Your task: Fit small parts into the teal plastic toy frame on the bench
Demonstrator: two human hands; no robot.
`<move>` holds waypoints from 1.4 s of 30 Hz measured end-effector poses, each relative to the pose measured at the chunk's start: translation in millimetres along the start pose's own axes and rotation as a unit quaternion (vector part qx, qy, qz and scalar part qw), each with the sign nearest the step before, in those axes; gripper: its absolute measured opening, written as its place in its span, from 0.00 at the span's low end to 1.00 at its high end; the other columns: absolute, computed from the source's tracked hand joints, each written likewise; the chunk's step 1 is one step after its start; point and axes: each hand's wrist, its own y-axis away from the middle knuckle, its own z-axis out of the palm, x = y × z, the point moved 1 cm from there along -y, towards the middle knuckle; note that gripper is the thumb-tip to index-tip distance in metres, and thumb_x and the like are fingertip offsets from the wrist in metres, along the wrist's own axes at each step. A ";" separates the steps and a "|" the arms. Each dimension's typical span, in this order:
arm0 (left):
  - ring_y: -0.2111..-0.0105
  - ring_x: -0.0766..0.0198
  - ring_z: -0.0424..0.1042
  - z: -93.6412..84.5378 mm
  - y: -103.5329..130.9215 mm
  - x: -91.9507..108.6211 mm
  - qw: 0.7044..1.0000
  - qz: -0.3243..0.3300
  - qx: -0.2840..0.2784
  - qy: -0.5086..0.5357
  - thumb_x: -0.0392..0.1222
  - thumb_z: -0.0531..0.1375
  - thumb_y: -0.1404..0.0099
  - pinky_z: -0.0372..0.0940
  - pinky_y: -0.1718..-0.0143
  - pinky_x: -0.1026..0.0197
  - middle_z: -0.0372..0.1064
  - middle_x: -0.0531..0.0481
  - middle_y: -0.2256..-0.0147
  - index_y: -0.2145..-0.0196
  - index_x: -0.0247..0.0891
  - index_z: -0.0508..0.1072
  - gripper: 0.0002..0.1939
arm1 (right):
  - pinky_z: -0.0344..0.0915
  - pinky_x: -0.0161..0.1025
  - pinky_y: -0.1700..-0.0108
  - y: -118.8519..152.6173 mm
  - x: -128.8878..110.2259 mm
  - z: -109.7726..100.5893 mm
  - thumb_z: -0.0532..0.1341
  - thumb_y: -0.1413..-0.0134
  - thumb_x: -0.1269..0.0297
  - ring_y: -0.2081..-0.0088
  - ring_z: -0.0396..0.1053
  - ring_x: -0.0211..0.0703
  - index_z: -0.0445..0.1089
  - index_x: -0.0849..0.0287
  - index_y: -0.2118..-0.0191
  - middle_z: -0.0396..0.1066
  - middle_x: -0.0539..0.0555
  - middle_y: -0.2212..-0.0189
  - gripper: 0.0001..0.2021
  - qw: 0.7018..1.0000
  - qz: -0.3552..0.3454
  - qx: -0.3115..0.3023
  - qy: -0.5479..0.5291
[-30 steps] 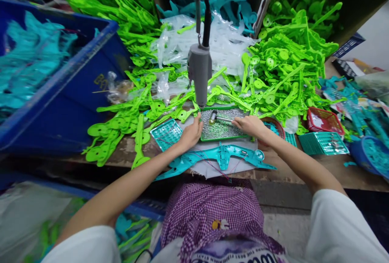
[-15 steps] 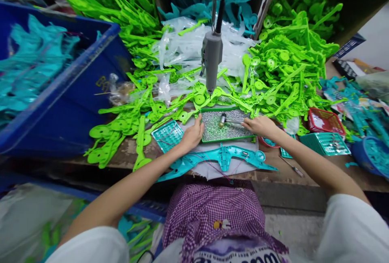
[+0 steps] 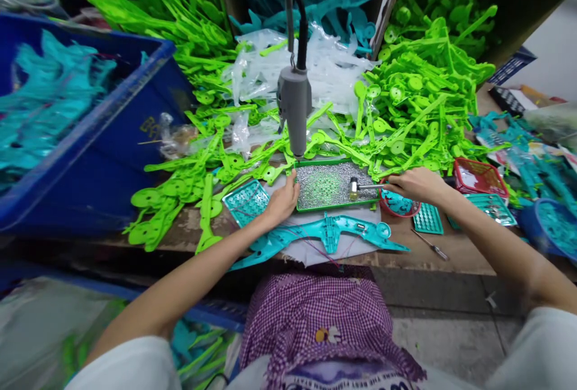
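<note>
A green-rimmed tray holds a dense layer of tiny silver pieces that look like screws. My left hand grips its left edge. In my right hand is a small hammer, held by its handle, with the head over the right part of the tray. Just in front of the tray lies a long turquoise plastic part with thin wires. Left of it, a turquoise perforated tray sits under my left forearm. A grey electric screwdriver hangs upright above the tray's back edge.
Lime-green plastic parts are heaped behind and on both sides. A blue bin of turquoise pieces stands at left. At right are a red round bowl, a red basket and a screwdriver on the bench.
My right hand has moved right with the hammer, whose head went from the tray's middle towards its right end. The hanging screwdriver appears further left. My left hand stays at the tray.
</note>
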 end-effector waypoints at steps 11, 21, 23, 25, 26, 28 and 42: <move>0.58 0.49 0.76 6.4 0.3 -3.5 1.000 -0.012 0.014 0.018 0.46 0.41 0.27 0.66 0.57 0.54 0.76 0.37 0.59 0.36 0.31 0.56 0.26 | 0.51 0.37 0.70 -59.4 -64.0 -6.2 0.42 0.30 0.49 0.67 0.74 0.48 0.73 0.57 0.55 0.78 0.60 0.68 0.26 0.994 -0.102 0.032 -0.040; 0.59 0.50 0.76 5.5 -0.1 -5.8 0.999 -0.001 0.009 0.031 0.47 0.43 0.27 0.66 0.56 0.53 0.76 0.38 0.59 0.35 0.31 0.53 0.28 | 0.58 0.37 0.65 -76.1 -62.5 -7.3 0.42 0.30 0.48 0.61 0.76 0.50 0.73 0.57 0.53 0.79 0.61 0.61 0.26 0.994 0.005 0.049 -0.097; 0.59 0.50 0.76 4.3 -0.2 -4.9 1.000 0.000 0.007 0.025 0.46 0.43 0.27 0.67 0.56 0.52 0.76 0.38 0.60 0.34 0.30 0.51 0.29 | 0.58 0.38 0.66 -56.8 -51.7 -0.2 0.43 0.30 0.50 0.61 0.76 0.51 0.73 0.58 0.53 0.79 0.62 0.62 0.25 0.995 0.031 0.039 -0.088; 0.59 0.50 0.76 3.8 -0.9 -4.3 1.000 0.005 0.010 0.023 0.46 0.43 0.27 0.67 0.56 0.52 0.76 0.37 0.60 0.33 0.29 0.51 0.29 | 0.57 0.38 0.66 -35.2 -46.4 5.8 0.43 0.30 0.51 0.61 0.76 0.52 0.74 0.59 0.55 0.79 0.63 0.63 0.25 0.995 0.047 0.031 -0.077; 0.58 0.50 0.76 3.8 -1.5 -4.2 1.000 0.009 0.013 0.024 0.45 0.43 0.27 0.67 0.55 0.52 0.76 0.36 0.59 0.33 0.28 0.51 0.29 | 0.57 0.38 0.67 -25.8 -47.4 7.8 0.43 0.30 0.52 0.62 0.76 0.52 0.74 0.60 0.56 0.79 0.63 0.64 0.25 0.996 0.048 0.027 -0.075; 0.58 0.49 0.76 4.4 -3.0 -4.8 0.999 0.010 0.019 0.025 0.45 0.43 0.28 0.67 0.55 0.51 0.75 0.35 0.57 0.33 0.28 0.51 0.29 | 0.58 0.38 0.66 -14.1 -58.1 9.5 0.44 0.30 0.51 0.62 0.76 0.52 0.74 0.59 0.56 0.79 0.63 0.65 0.24 0.995 0.039 0.027 -0.084; 0.49 0.44 0.73 1.4 -4.5 0.9 0.999 0.006 0.032 0.042 0.44 0.44 0.29 0.64 0.46 0.45 0.70 0.27 0.47 0.35 0.24 0.52 0.30 | 0.57 0.35 0.70 45.8 -114.6 49.7 0.50 0.38 0.42 0.73 0.69 0.42 0.66 0.56 0.69 0.69 0.50 0.78 0.22 0.780 0.200 0.279 -0.524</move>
